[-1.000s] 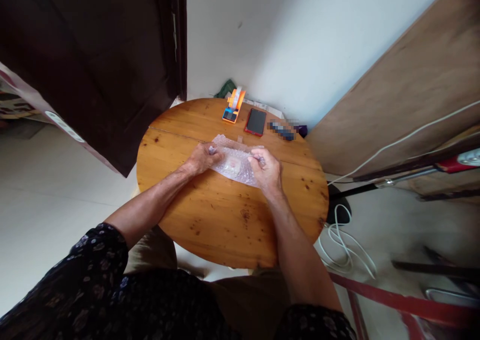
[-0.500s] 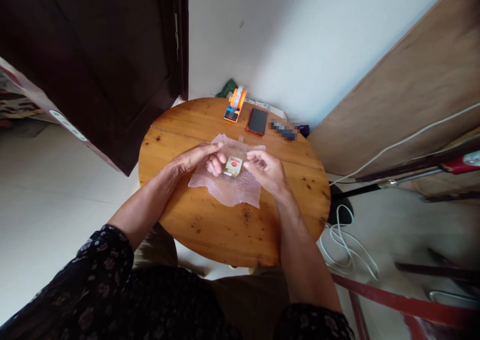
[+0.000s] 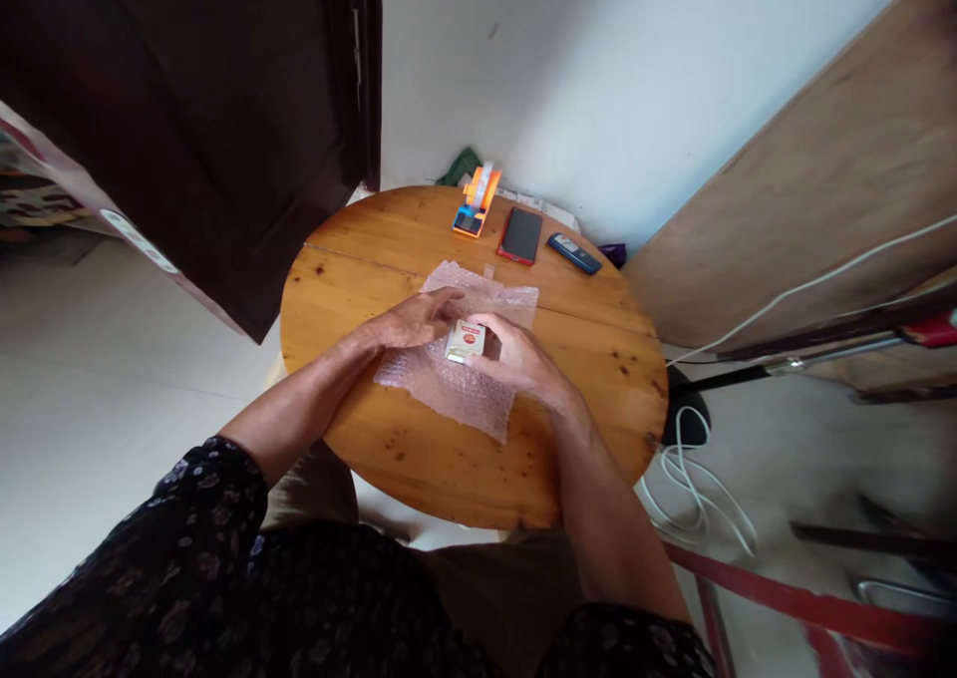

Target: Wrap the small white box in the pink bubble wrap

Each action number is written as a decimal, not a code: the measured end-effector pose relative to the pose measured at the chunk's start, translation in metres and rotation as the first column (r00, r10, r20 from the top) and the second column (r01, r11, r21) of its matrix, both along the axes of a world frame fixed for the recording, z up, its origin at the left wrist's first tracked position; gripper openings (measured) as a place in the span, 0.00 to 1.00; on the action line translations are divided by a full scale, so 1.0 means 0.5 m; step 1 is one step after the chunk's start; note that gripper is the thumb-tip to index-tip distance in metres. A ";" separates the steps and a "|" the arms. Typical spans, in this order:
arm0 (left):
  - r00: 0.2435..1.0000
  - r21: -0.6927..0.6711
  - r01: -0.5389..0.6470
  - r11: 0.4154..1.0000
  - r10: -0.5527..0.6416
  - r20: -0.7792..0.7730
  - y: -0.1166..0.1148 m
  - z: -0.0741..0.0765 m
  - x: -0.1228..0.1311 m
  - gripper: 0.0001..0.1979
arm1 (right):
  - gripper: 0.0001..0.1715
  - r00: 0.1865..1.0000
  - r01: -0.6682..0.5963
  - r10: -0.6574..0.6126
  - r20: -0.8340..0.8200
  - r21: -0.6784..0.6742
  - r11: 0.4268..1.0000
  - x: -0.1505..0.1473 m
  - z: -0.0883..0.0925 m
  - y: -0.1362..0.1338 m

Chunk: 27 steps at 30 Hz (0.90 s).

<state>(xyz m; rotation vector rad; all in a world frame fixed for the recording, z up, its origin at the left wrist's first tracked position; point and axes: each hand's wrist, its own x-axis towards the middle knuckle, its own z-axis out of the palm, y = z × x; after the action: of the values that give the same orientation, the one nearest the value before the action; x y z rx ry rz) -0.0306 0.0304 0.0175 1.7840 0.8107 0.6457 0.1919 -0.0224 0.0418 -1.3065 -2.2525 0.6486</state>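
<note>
A small pale box (image 3: 467,341) with red print lies on a sheet of pinkish bubble wrap (image 3: 478,404) spread over the table. My right hand (image 3: 517,357) grips the box from the right, thumb at its near edge and fingers at its far edge. Just left of the box is my left hand (image 3: 419,319), fingers stretched out loosely over the wrap. Whether the left fingertips touch the box, I cannot tell.
The round wooden table (image 3: 419,469) holds an orange tape dispenser (image 3: 477,199), a red-edged phone (image 3: 520,235) and a dark handheld device (image 3: 574,253) along its far side. A dark door (image 3: 224,110) stands left. White cable (image 3: 684,479) coils on the floor at right.
My right hand has moved in and closed on the box, which now sits slightly turned. My left hand has flattened beside it. The near edge of the bubble wrap has spread lower.
</note>
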 end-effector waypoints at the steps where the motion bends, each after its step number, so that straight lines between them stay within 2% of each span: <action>1: 1.000 0.015 0.007 1.000 -0.007 -0.013 -0.001 0.000 -0.001 0.36 | 0.23 1.000 -0.013 0.013 0.011 -0.013 1.000 -0.001 0.003 -0.002; 7: 0.999 0.069 -0.009 0.998 0.012 -0.046 -0.003 0.002 -0.003 0.33 | 0.22 0.997 0.041 -0.045 0.066 0.055 0.998 -0.010 -0.005 -0.002; 20: 0.999 0.010 -0.020 1.000 0.020 0.028 -0.003 0.004 0.000 0.30 | 0.24 0.995 0.051 -0.059 0.076 0.099 0.994 -0.009 -0.015 0.002; 24: 0.990 0.005 -0.127 0.992 0.126 0.069 -0.005 0.010 0.001 0.28 | 0.27 0.998 0.050 -0.045 -0.033 0.164 0.985 -0.003 -0.002 -0.001; 27: 0.975 0.034 -0.208 0.978 0.204 0.090 -0.006 0.019 -0.001 0.25 | 0.18 0.981 0.080 -0.043 -0.187 0.196 0.977 0.002 0.026 -0.022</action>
<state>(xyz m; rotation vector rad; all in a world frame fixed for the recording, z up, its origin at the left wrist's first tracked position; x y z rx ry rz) -0.0313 0.0275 0.0269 1.7114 0.9365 0.8760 0.1931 -0.0337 0.0549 -1.1635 -2.0618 0.4813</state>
